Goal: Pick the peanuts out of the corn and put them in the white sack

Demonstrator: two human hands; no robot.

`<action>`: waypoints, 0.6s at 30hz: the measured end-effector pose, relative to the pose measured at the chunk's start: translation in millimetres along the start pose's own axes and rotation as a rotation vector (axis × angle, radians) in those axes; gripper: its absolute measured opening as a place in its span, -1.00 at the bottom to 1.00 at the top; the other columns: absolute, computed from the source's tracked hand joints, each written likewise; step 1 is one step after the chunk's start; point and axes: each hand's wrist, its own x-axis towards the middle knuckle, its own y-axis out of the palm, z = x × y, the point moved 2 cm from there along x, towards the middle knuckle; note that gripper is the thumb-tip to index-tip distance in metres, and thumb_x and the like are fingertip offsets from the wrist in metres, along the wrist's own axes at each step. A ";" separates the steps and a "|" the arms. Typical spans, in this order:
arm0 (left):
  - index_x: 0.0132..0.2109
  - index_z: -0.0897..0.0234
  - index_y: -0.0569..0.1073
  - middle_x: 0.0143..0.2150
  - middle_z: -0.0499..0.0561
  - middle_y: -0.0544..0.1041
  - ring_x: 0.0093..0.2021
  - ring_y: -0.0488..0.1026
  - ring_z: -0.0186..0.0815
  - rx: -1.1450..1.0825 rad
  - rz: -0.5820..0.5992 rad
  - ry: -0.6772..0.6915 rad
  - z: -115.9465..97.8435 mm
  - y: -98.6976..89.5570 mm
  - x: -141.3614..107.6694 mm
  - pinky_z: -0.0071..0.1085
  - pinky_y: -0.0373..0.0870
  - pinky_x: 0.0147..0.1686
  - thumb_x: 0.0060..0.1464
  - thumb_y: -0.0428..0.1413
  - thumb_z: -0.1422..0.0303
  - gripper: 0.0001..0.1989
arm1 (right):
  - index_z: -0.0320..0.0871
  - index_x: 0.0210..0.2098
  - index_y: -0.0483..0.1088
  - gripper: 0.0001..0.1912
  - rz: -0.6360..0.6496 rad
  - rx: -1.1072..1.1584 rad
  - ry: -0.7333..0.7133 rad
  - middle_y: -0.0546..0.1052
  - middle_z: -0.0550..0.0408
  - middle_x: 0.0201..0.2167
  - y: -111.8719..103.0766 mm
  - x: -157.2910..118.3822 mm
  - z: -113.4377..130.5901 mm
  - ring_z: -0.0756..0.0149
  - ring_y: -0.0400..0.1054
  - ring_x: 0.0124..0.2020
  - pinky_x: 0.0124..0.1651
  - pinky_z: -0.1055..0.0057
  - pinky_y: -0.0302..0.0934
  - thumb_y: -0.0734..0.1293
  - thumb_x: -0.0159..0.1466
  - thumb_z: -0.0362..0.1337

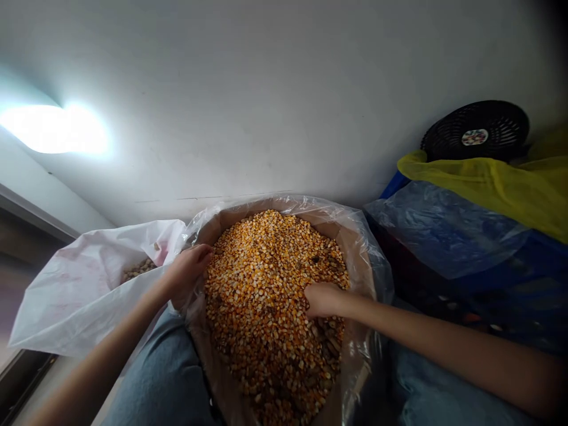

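Observation:
A large brown paper bag (359, 260) with a clear plastic liner stands between the person's knees, filled with orange and pale corn kernels (266, 278). Darker bits lie among the kernels, mostly on the right side. At the bag's left rim, my left hand (193, 263) has its fingers closed on the edge. My right hand (323, 300) rests in the kernels right of the middle; its fingertips are hidden, so its grip cannot be made out.
On the left, a white sack (89, 278) holds small brownish pieces. At the right are a blue crate (532, 266), clear plastic, yellow mesh (497, 183) and a black fan (479, 130). A pale wall (266, 106) rises behind.

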 end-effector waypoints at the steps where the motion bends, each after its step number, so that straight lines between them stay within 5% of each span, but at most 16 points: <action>1: -0.22 0.26 0.36 -0.28 0.03 0.47 -0.30 0.38 -0.27 0.059 0.021 -0.004 -1.5 -0.8 6.1 -0.41 0.26 -0.28 0.02 -0.20 0.25 -0.68 | -0.22 -0.60 0.42 -0.85 0.030 -0.039 0.041 0.44 -0.09 -0.58 1.6 1.4 1.0 0.03 0.35 -0.46 -0.51 0.24 0.19 0.34 -0.16 -0.26; 6: -0.35 0.33 0.43 -0.33 0.15 0.48 -0.33 0.42 -0.18 0.356 0.290 -0.062 -6.0 13.8 19.9 -0.34 0.30 -0.37 -0.03 -0.17 0.36 -0.71 | -0.25 -0.59 0.40 -0.84 0.093 -0.123 0.120 0.43 -0.11 -0.55 -3.5 0.3 5.6 0.03 0.34 -0.42 -0.46 0.23 0.19 0.34 -0.14 -0.25; 10: -0.35 0.36 0.47 -0.29 0.21 0.49 -0.27 0.42 -0.10 0.466 0.414 -0.131 -0.1 27.6 14.4 -0.30 0.31 -0.38 -0.05 -0.14 0.35 -0.70 | -0.22 -0.69 0.33 -0.85 0.113 -0.026 0.062 0.28 0.10 -0.73 -15.8 -1.2 -7.2 0.29 0.23 -0.60 -0.55 0.39 0.11 0.26 -0.08 -0.27; 13: -0.34 0.35 0.46 -0.27 0.19 0.49 -0.26 0.42 -0.13 0.462 0.404 -0.123 6.0 30.0 11.2 -0.32 0.30 -0.35 -0.03 -0.14 0.32 -0.69 | -0.23 -0.62 0.31 -0.82 0.191 0.316 -0.072 0.19 0.19 -0.73 -28.3 -3.5 -18.1 0.49 0.06 -0.68 -0.62 0.52 -0.04 0.18 0.00 -0.28; 18: -0.36 0.31 0.42 -0.30 0.15 0.49 -0.30 0.42 -0.16 0.333 0.312 -0.162 13.3 26.2 11.2 -0.36 0.27 -0.37 -0.01 -0.15 0.21 -0.67 | -0.19 -0.28 0.25 -0.79 0.306 1.144 -0.342 0.20 0.21 -0.61 -50.7 -15.0 -22.7 0.54 0.01 -0.64 -0.60 0.57 -0.08 0.13 0.08 -0.28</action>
